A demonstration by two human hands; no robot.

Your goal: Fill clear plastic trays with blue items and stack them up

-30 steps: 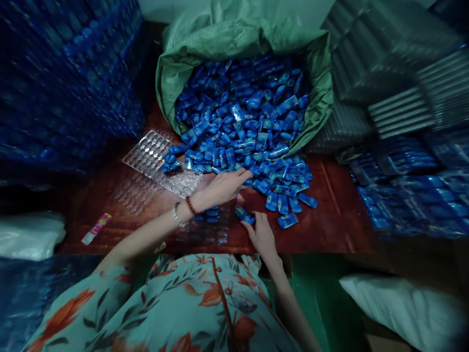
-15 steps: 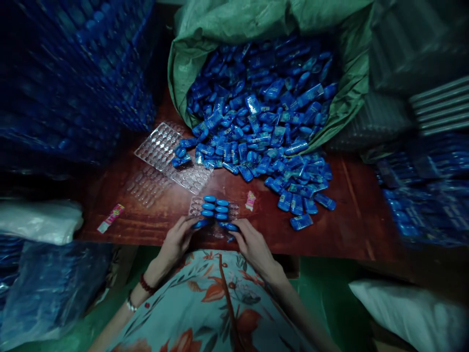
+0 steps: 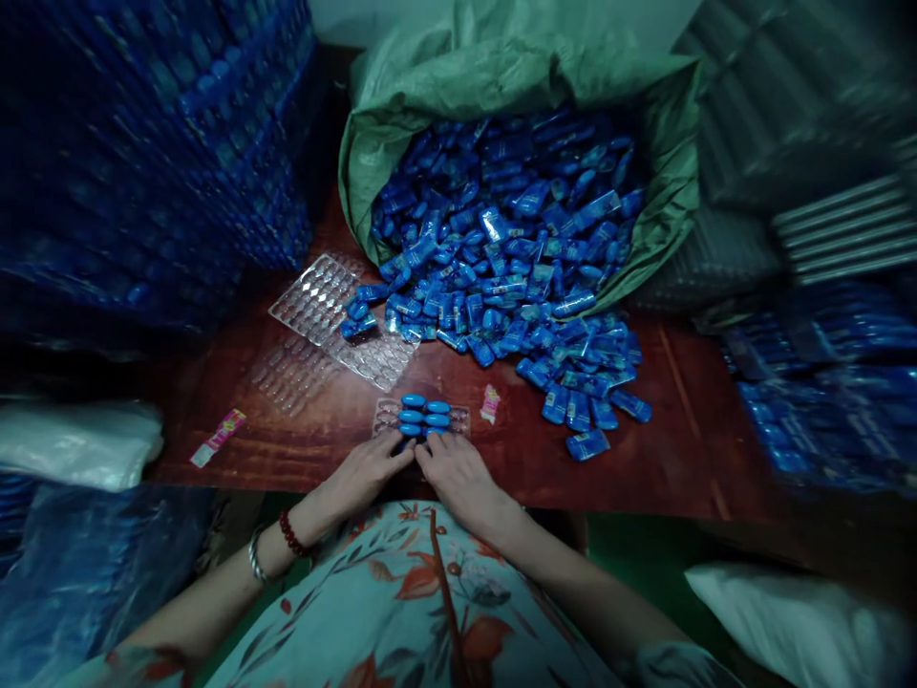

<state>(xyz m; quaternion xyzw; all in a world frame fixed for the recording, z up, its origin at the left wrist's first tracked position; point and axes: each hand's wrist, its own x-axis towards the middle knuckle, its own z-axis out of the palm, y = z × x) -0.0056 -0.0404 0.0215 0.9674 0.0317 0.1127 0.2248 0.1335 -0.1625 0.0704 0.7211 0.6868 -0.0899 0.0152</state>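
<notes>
1. My left hand (image 3: 365,470) and my right hand (image 3: 455,471) sit side by side at the near edge of the table (image 3: 688,430), fingers pointing away from me and almost touching each other.
2. Both hands press down on the near end of a small clear tray (image 3: 422,419). The fingers look bent down flat; I cannot tell if either hand grips a piece.
3. The tray holds two short rows of blue pieces (image 3: 424,414). Its near end is hidden under my fingers.
4. A small pink packet (image 3: 490,403) lies just right of the tray. Another pink wrapper (image 3: 218,437) lies well off to the left.
5. Bare table shows on both sides of my hands, more on the right.
6. Farther out, loose blue packets (image 3: 573,382) spill from a green sack (image 3: 501,76).
7. Empty clear trays (image 3: 315,301) lie at the sack's left, partly under the packets.
8. Blue stacks (image 3: 143,153) on the left wall in the table. They are dark and blurry.
9. The right side is blurry too.
</notes>
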